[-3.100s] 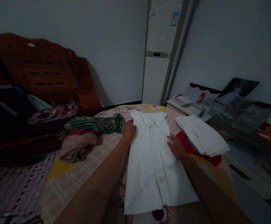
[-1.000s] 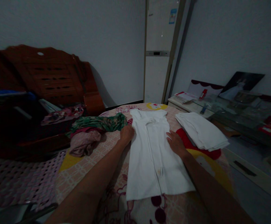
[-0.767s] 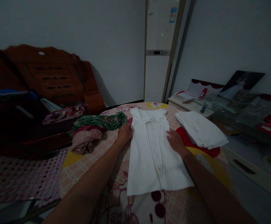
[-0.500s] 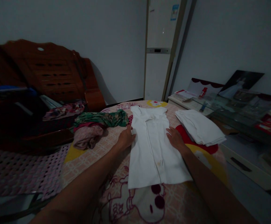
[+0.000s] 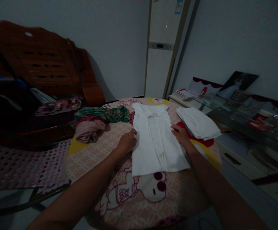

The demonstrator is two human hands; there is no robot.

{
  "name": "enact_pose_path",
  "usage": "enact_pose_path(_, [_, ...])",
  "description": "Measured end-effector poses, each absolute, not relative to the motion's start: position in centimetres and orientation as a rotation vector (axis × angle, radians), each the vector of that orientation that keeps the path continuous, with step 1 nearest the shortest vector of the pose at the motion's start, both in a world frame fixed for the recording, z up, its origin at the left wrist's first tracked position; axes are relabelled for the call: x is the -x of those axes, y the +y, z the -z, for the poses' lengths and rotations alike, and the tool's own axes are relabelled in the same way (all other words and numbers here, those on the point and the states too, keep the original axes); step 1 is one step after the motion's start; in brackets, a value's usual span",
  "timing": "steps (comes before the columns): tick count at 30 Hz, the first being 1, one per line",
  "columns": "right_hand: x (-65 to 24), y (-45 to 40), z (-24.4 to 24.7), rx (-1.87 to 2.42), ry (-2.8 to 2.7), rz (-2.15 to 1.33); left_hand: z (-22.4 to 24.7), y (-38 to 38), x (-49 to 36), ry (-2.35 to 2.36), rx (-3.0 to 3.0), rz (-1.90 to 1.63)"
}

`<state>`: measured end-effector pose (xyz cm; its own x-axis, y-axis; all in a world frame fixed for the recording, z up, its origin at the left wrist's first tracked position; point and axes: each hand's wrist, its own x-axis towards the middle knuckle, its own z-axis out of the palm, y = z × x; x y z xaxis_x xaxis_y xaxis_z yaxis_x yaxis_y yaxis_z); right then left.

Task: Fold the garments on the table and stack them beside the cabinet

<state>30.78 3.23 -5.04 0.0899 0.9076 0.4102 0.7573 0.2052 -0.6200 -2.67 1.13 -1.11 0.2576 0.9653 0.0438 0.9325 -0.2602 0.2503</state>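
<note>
A white shirt lies flat and narrow on the round table, its collar end away from me and its hem towards me. At its left edge is my left hand, fingers curled and closed on the cloth's side. My right hand is at the opposite edge, with its fingertips pinching the fabric there. To the right of that hand lies a folded white garment. Beyond my left hand are a crumpled green patterned cloth and a bunched pinkish cloth.
A patterned tablecloth covers the table. On the left stand a wooden bench and a woven pink seat. At right is a glass-topped cabinet bearing assorted items. A tall white air conditioner stands behind.
The fingers of my left hand have curled in at the shirt's edge. My right hand stays at the other edge. The camera view has shifted slightly, and the shirt lies much as before.
</note>
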Motion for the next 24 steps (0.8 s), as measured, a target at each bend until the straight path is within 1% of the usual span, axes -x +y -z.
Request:
enact_pose_path(3, [-31.0, 1.6, 4.6, 1.561, -1.643, -0.344, 0.8, 1.1, 3.5, 1.816, -2.360, -0.314])
enact_pose_path(6, [-30.9, -0.3, 4.1, 1.560, -1.660, -0.413, 0.3, 0.0, 2.9, 1.716, -2.523, -0.465])
enact_pose_path(8, [-30.7, -1.5, 3.8, 1.561, -1.664, -0.430, 0.2, -0.9, 1.5, 1.470, -2.617, -0.526])
enact_pose_path(10, [-30.4, -2.5, 3.3, 1.575, -1.639, -0.418, 0.3, -1.9, -0.4, 1.142, -2.629, -0.503])
enact_pose_path(13, [-30.0, -3.9, 2.8, 1.668, -1.514, -0.372, 0.7, -3.1, -3.2, 0.745, -2.619, -0.490])
enact_pose_path(15, [-29.8, -4.8, 2.5, 1.752, -1.461, -0.352, 1.0, -3.8, -4.3, 0.601, -2.632, -0.517])
enact_pose_path(17, [-29.7, -5.7, 2.3, 1.846, -1.512, -0.289, 1.2, -4.4, -4.6, 0.514, -2.654, -0.541])
enact_pose_path(21, [-29.0, -7.2, 2.0, 2.113, -1.678, -0.052, 1.4, -4.9, -4.0, 0.439, -2.735, -0.588])
enact_pose_path(24, [-28.2, -7.8, 1.9, 2.215, -1.782, 0.004, 1.6, -5.0, -4.0, 0.408, -2.859, -0.524])
